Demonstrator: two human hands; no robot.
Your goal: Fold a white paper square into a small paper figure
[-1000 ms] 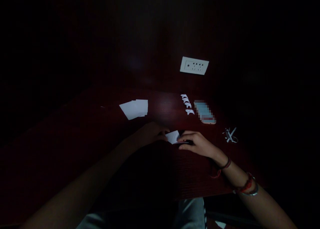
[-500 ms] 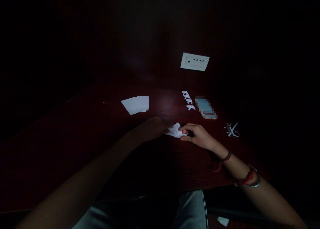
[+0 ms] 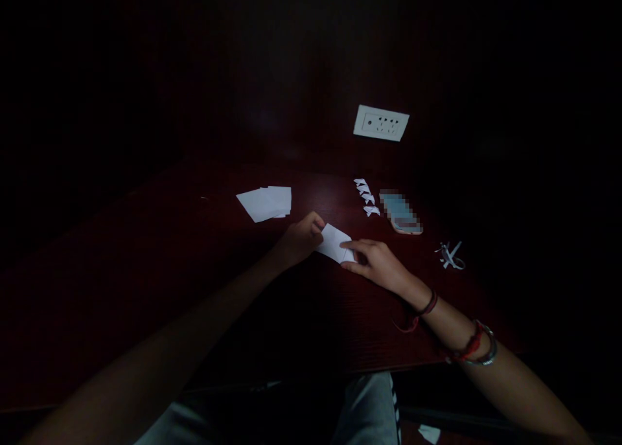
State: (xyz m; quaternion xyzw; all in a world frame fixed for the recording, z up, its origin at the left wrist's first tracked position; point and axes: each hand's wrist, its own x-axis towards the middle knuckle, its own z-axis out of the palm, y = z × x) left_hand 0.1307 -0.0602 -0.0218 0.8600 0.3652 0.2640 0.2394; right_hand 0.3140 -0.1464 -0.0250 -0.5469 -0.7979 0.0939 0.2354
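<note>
A small white piece of paper (image 3: 334, 241) with creases lies between my hands, close above or on the dark red table. My left hand (image 3: 305, 236) is closed at its left edge, fingers curled. On its right side my right hand (image 3: 376, 262) grips the paper, forefinger on top and thumb at the near edge. Beyond my left hand lies a loose stack of white paper sheets (image 3: 265, 204). Several small folded paper pieces (image 3: 368, 199) stand in a slanting row beyond my right hand.
A phone (image 3: 401, 212) lies right of the folded row. Farther right is a small tangle of pale strips (image 3: 451, 256). A white socket panel (image 3: 381, 123) is on the back wall. The table's front edge runs above my legs. A white scrap (image 3: 429, 434) lies below, on the floor.
The paper now shows a broader, flatter face instead of a raised pointed fold. My left hand has lifted and curled at its left edge; my right hand has shifted slightly left.
</note>
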